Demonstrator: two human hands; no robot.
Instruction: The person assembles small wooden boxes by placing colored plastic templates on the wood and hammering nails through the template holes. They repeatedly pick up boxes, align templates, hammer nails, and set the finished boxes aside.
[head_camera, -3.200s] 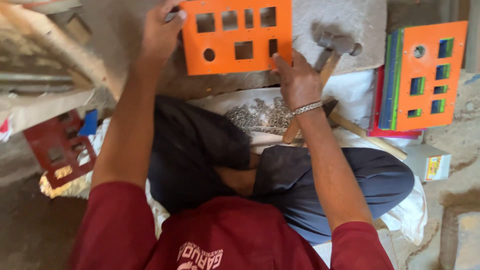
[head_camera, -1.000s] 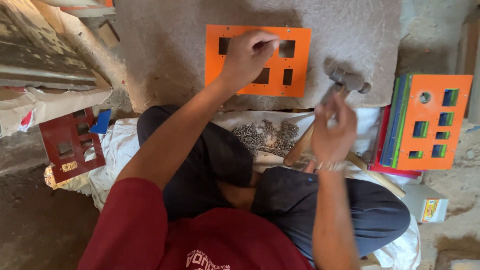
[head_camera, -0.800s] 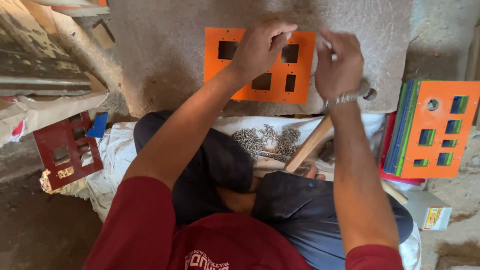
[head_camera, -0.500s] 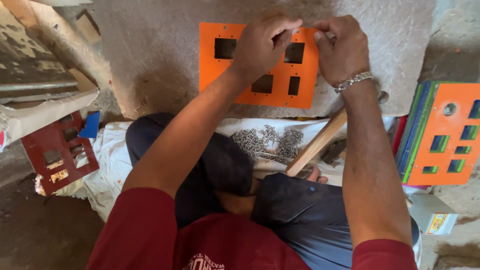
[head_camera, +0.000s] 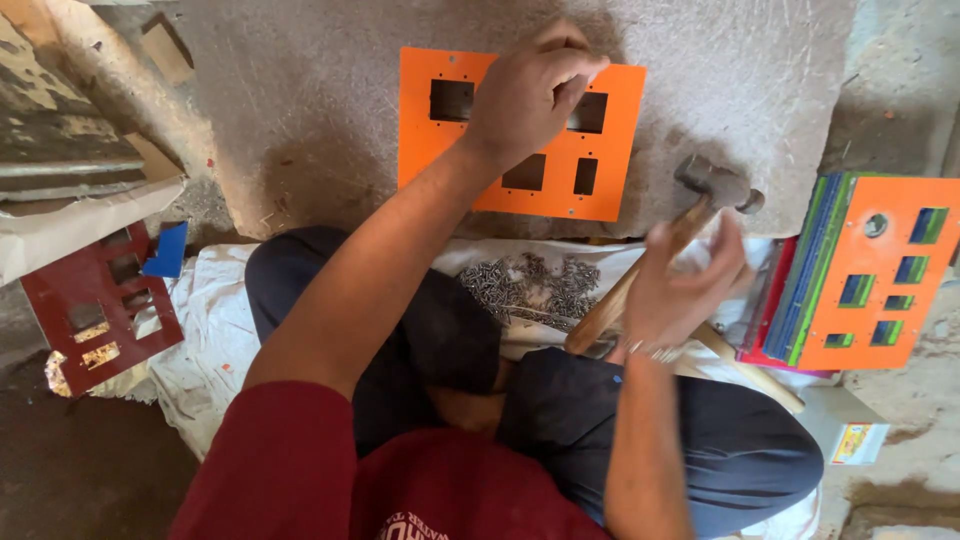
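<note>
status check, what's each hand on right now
Left hand pressing on orange plate, fingers curled. Right hand gripping hammer, raised off the plate. Nail pile on cloth, clear of the plate.

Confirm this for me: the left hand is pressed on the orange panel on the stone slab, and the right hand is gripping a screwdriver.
Not quite. The head view shows the right hand gripping a hammer with a wooden handle, not a screwdriver. The rest holds: the left hand is pressed on the orange panel on the stone slab.
</note>
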